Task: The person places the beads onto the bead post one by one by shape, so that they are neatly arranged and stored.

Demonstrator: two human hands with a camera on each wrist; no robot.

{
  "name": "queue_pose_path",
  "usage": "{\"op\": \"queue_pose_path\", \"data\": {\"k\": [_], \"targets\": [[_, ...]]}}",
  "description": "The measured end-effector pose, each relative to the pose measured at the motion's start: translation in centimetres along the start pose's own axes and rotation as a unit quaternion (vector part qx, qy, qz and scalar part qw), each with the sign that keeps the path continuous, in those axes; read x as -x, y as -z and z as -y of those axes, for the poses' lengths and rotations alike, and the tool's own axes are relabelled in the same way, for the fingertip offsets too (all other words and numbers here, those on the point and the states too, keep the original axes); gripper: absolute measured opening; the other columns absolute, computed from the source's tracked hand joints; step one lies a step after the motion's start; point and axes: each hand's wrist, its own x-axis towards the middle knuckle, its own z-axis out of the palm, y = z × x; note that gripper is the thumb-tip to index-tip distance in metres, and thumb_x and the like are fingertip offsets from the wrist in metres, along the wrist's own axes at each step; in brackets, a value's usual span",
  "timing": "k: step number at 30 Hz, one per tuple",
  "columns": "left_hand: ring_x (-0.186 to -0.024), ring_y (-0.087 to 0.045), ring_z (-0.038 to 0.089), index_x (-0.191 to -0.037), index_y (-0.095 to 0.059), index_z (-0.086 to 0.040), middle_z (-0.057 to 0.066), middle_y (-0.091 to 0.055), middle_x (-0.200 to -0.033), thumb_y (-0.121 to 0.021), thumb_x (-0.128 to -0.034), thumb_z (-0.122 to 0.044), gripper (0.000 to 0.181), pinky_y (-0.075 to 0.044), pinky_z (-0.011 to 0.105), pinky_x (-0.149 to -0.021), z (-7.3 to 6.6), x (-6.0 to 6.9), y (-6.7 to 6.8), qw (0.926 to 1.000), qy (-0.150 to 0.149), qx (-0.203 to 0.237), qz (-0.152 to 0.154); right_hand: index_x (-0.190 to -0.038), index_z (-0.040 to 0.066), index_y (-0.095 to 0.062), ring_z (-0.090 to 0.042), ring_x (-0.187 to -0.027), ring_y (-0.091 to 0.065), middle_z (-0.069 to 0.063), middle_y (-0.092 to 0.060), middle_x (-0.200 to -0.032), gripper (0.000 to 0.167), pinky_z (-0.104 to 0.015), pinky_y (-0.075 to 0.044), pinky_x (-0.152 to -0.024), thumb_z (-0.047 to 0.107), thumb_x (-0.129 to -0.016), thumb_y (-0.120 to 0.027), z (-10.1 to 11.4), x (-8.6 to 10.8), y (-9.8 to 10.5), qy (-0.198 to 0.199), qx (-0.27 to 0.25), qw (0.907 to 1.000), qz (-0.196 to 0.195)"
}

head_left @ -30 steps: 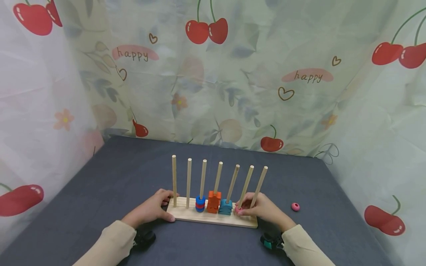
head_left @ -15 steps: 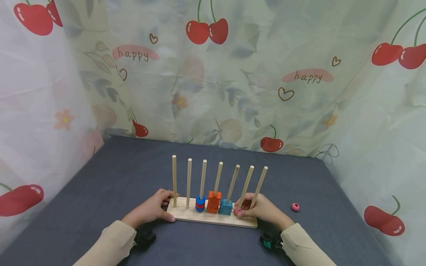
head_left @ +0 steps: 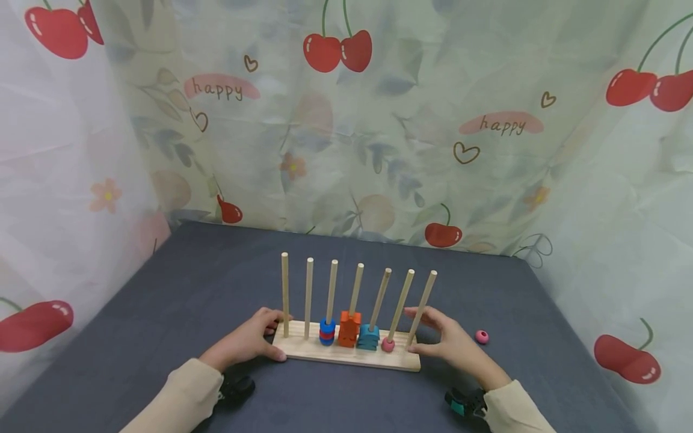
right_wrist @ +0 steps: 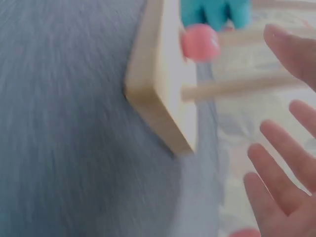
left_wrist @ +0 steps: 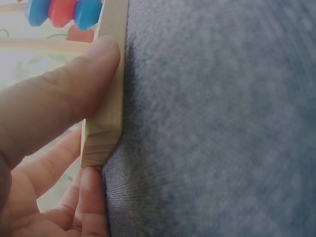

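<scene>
A wooden peg board (head_left: 352,358) with a row of upright pegs stands across the table. My left hand (head_left: 243,341) grips its left end, the thumb (left_wrist: 94,69) on the front edge and the fingers round the far side. At the right end, my right hand (head_left: 455,347) hovers beside the last peg with fingers and thumb spread, holding nothing. A pink bead (head_left: 388,344) sits at the foot of the second peg from the right. Blue and red beads (head_left: 326,332), an orange stack (head_left: 349,329) and teal pieces (head_left: 368,338) fill pegs further left.
Another pink bead (head_left: 482,337) lies loose on the dark tablecloth (head_left: 314,403), to the right of my right hand. A cherry-printed curtain (head_left: 346,150) hangs behind the table and along both sides.
My right hand has let go of the pink bead and drawn back to the right, its fingers spreading. The bead stays low on its peg. My left hand keeps its hold.
</scene>
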Motion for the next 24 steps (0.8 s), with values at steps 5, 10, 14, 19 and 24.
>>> {"op": "queue_pose_path", "data": {"k": [5,10,14,19,24], "targets": [[-0.113,-0.051,0.028,-0.129,-0.058,-0.011,0.010,-0.047,-0.115,-0.090,-0.0645,-0.019,0.073,-0.041,0.051,-0.101,-0.1,0.1,0.0,1.0000,-0.001,-0.004,0.000,-0.137,0.012,-0.050,-0.034,-0.130,-0.047,-0.012,-0.053,-0.139,0.070,-0.057,-0.036,-0.105,0.020,-0.076,-0.083,-0.6,1.5,2.2,-0.023,0.052,0.9949,-0.084],[-0.113,-0.051,0.029,-0.130,-0.058,-0.011,0.010,-0.047,-0.116,-0.090,-0.0646,-0.020,0.073,-0.041,0.052,-0.101,-0.1,0.2,0.1,1.0000,-0.002,-0.007,0.001,-0.141,0.012,-0.045,-0.038,-0.132,-0.043,-0.016,-0.048,-0.143,0.068,-0.063,-0.040,-0.098,0.024,-0.083,-0.077,-1.8,2.6,4.3,-0.089,0.059,0.9867,-0.123],[-0.113,-0.051,0.028,-0.130,-0.058,-0.013,0.009,-0.047,-0.115,-0.090,-0.0645,-0.021,0.074,-0.041,0.051,-0.101,0.1,0.0,0.1,1.0000,0.002,-0.003,0.000,-0.144,0.009,-0.041,-0.041,-0.134,-0.040,-0.019,-0.043,-0.146,0.070,-0.058,-0.044,-0.097,0.031,-0.086,-0.074,-3.2,3.2,5.5,-0.129,0.057,0.9824,-0.122],[-0.114,-0.050,0.028,-0.130,-0.057,-0.013,0.009,-0.046,-0.116,-0.090,-0.0649,-0.022,0.074,-0.041,0.051,-0.101,0.4,-0.2,0.0,1.0000,0.003,-0.003,0.001,-0.145,0.002,-0.036,-0.044,-0.135,-0.037,-0.025,-0.038,-0.148,0.076,-0.057,-0.039,-0.103,0.032,-0.086,-0.073,-4.9,3.8,6.4,-0.156,0.050,0.9818,-0.096],[-0.113,-0.050,0.028,-0.130,-0.058,-0.012,0.009,-0.046,-0.116,-0.090,-0.0648,-0.021,0.073,-0.040,0.052,-0.101,0.3,-0.1,0.0,1.0000,0.004,-0.001,-0.001,-0.142,-0.004,-0.039,-0.046,-0.126,-0.048,-0.031,-0.044,-0.141,0.073,-0.054,-0.045,-0.097,0.029,-0.086,-0.073,-6.1,4.2,6.8,-0.186,0.060,0.9778,-0.075]]}}
